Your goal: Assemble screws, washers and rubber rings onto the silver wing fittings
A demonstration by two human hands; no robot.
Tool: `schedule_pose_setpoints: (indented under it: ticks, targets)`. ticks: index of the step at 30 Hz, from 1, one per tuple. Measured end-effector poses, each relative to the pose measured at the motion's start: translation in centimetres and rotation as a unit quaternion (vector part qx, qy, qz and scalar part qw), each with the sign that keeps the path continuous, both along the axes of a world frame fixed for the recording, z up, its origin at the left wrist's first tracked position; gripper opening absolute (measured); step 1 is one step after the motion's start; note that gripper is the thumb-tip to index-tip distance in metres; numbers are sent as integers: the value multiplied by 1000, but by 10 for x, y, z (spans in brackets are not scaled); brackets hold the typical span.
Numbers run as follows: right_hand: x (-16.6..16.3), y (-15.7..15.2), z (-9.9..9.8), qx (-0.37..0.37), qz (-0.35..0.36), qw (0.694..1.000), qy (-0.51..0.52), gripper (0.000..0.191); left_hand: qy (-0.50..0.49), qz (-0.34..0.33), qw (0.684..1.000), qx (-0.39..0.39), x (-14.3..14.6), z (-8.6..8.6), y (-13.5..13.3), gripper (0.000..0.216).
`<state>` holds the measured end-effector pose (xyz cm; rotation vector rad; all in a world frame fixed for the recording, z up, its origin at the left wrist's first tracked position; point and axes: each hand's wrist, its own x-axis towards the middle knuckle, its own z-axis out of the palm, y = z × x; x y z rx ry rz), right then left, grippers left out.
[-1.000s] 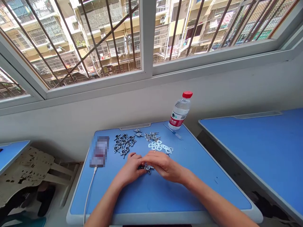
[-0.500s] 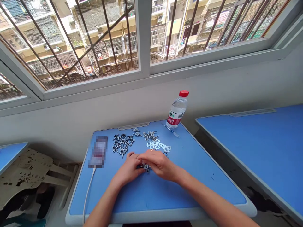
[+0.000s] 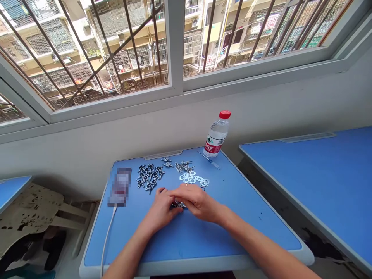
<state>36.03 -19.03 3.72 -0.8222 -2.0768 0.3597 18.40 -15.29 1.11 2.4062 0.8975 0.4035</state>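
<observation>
My left hand (image 3: 161,208) and my right hand (image 3: 194,199) meet just above the middle of the desk. Between them small shiny metal parts (image 3: 178,204) peek out, mostly covered by fingers. My left thumb and fingers close round these parts. My right hand arches over from the right, its fingertips pressed together against the left fingers; what they pinch is hidden. Beyond my left hand lies a group of metal fittings with black round centres (image 3: 150,176). Flat silver ring plates (image 3: 190,177) lie behind my right hand, with a heap of thin metal pins (image 3: 184,166) farther back.
Two more metal pieces (image 3: 167,164) lie near the back edge. A blue-handled screwdriver (image 3: 213,162) lies before a red-capped water bottle (image 3: 216,137). On the left a blurred phone (image 3: 120,187) trails a white cable (image 3: 107,240). Another blue desk (image 3: 319,166) stands to the right.
My left thumb has come up over the metal parts, so less of them shows between my hands. The piles on the desk stay as they were.
</observation>
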Motion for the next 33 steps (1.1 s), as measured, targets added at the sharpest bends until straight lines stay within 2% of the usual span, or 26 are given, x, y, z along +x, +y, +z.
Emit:
schedule_pose_setpoints:
  ticks: [5, 12, 19, 28, 33]
  targets:
    - [-4, -1, 3, 17, -13, 1000, 1, 26, -3, 2, 1000, -4, 1, -1, 1, 6]
    - [15, 3, 10, -19, -63, 996, 54, 20, 8, 3, 1000, -14, -1, 7, 1, 10]
    - [16, 3, 11, -17, -54, 998, 2, 25, 4, 4, 1000, -22, -3, 9, 2, 11]
    - [14, 1, 11, -2, -19, 1000, -9, 26, 11, 3, 1000, -29, -2, 11, 3, 10]
    - [14, 1, 11, -19, -15, 1000, -5, 23, 21, 5, 999, -29, -1, 16, 1, 8]
